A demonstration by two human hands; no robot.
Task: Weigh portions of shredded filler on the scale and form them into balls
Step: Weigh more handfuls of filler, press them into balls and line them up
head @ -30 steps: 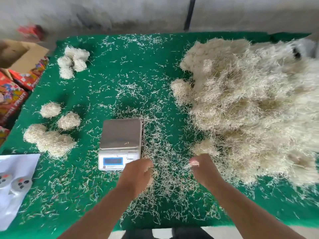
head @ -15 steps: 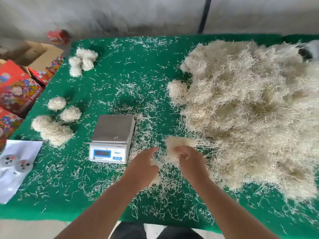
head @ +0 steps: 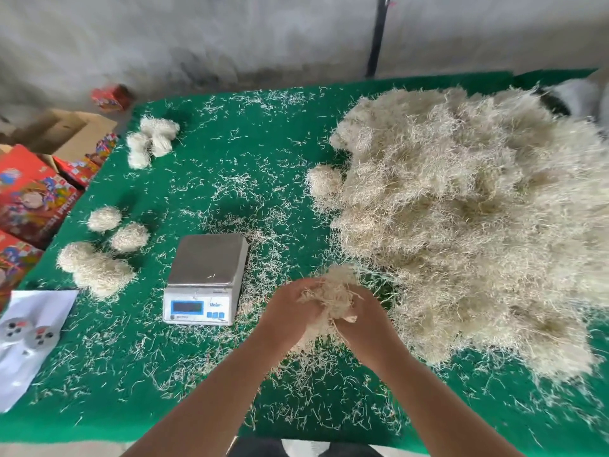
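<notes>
We see left hand (head: 290,316) and right hand (head: 365,319) cupped together, each grip grasping filler clump (head: 331,291) just right of scale (head: 206,278); fingertips buried, display unreadable

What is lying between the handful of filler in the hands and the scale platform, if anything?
Nothing visible blocks it. Both hands hold the filler clump just right of the scale; only loose shreds lie on the green mat between, and the platform looks bare.

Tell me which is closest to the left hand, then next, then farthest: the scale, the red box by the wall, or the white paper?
From the left hand:
1. Scale, just to its left.
2. White paper, at the table's left edge.
3. Red box, far back-left by the wall.
</notes>
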